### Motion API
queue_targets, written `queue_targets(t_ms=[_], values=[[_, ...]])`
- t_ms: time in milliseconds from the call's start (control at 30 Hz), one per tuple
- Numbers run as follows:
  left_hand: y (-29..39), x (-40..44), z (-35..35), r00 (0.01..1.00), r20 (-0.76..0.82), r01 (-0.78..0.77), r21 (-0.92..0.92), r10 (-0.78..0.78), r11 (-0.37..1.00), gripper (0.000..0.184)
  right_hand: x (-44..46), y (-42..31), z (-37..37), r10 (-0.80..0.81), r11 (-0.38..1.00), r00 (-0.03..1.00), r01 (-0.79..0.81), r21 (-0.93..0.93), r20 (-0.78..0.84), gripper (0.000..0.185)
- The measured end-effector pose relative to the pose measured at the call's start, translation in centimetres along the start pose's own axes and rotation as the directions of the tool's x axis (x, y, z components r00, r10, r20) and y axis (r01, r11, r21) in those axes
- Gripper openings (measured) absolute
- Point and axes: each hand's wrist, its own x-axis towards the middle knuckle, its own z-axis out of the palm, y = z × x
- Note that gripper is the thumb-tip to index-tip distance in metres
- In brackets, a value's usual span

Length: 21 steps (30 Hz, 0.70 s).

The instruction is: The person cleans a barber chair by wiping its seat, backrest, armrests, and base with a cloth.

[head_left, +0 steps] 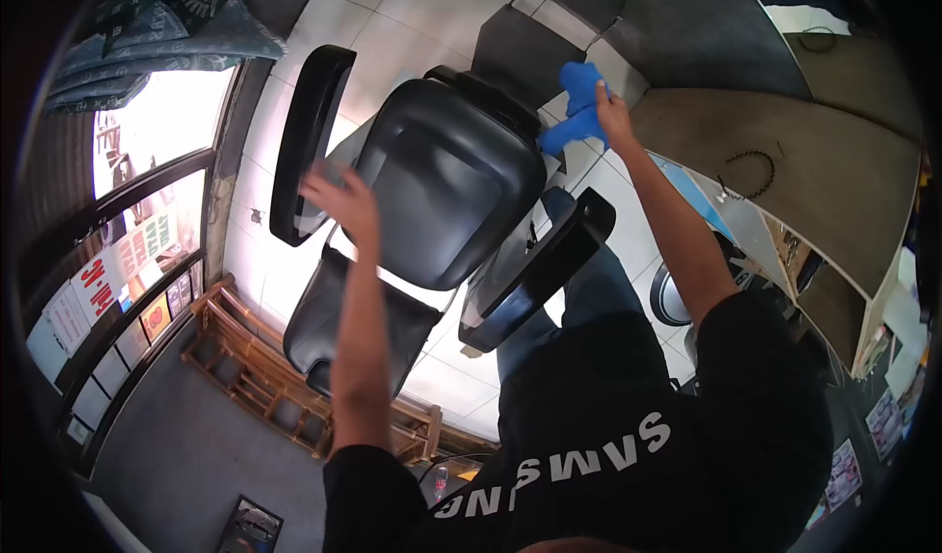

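A black padded chair [442,180] stands in the middle, with one armrest [312,141] on its left and another [540,273] on its right. My left hand [341,198] is over the left armrest's inner side, slightly blurred, its fingers spread and nothing in them. Whether it touches the armrest I cannot tell. To the right, beyond the seat, my right hand [613,113] grips a blue cloth [579,111], which hangs loosely near the chair's far right corner. A lower black pad [358,322] is at the near left of the seat.
A wooden bench [265,367] runs along the lower left by the window [162,131]. On the right, a brown counter [706,126] bears a thin black band [772,175]. Fabric [167,52] hangs at the upper left. White floor tiles [339,18] surround the chair.
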Motion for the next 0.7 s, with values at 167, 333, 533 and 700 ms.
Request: queue_targets(t_ms=[167, 333, 533, 700], values=[[-3.9, 10.6, 8.8, 0.999, 0.016, 0.028, 0.168, -0.031, 0.985, 0.055, 4.9, 0.3, 1.5, 0.041, 0.958, 0.981, 0.016, -0.287, 0.19, 0.066], [-4.9, 10.5, 11.5, 0.938, 0.137, 0.262, 0.326, -0.319, 0.908, 0.063, 6.6, 6.2, 6.0, 0.075, 0.799, 0.955, 0.114, -0.59, 0.286, 0.059], [-3.8, 10.6, 11.6, 0.933, 0.067, 0.317, 0.317, -0.354, 0.894, 0.059, 5.0, 7.4, 11.6, 0.002, 0.806, 0.936, 0.207, -0.554, 0.352, 0.06], [-3.7, 10.9, 11.4, 0.928, 0.094, 0.32, 0.297, -0.361, 0.9, 0.054, 4.4, 2.5, 18.7, 0.117, 0.867, 0.913, 0.098, -0.488, 0.392, 0.082]])
